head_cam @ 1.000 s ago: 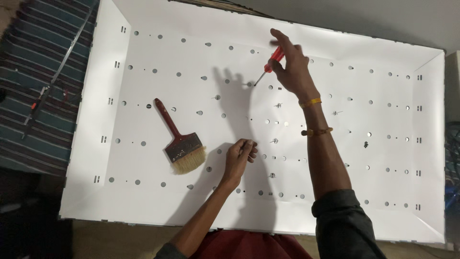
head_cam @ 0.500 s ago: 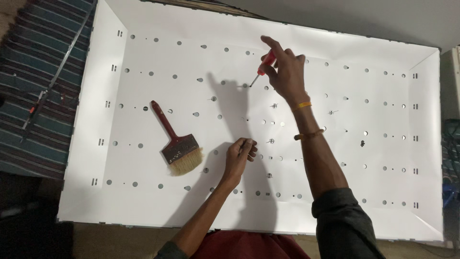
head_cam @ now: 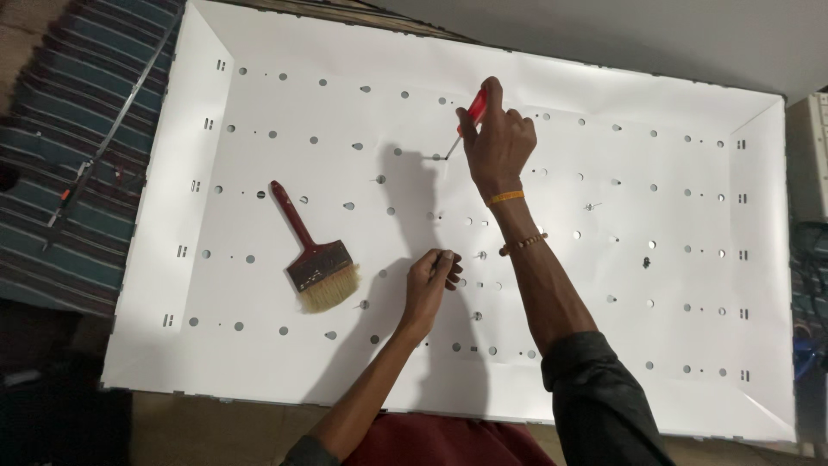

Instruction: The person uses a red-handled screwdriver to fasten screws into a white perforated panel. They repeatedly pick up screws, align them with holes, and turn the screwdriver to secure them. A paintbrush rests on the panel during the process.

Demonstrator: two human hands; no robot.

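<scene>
Here the fingers of the right hand (head_cam: 498,142) are clenched round the red handle of a screwdriver (head_cam: 467,121), its thin metal tip angled down at the white panel (head_cam: 655,155). The left hand (head_cam: 429,283) rests on the panel nearer the body, fingers curled into a loose fist; whether they pinch anything I cannot tell. The panel is a broad, shallow tray of smooth white sheet with raised edges, dotted with rows of small round holes. A paintbrush (head_cam: 315,252), dark red handle and pale bristles, lies flat left of the hands. A striped teal rug (head_cam: 78,129) covers the floor at left.
</scene>
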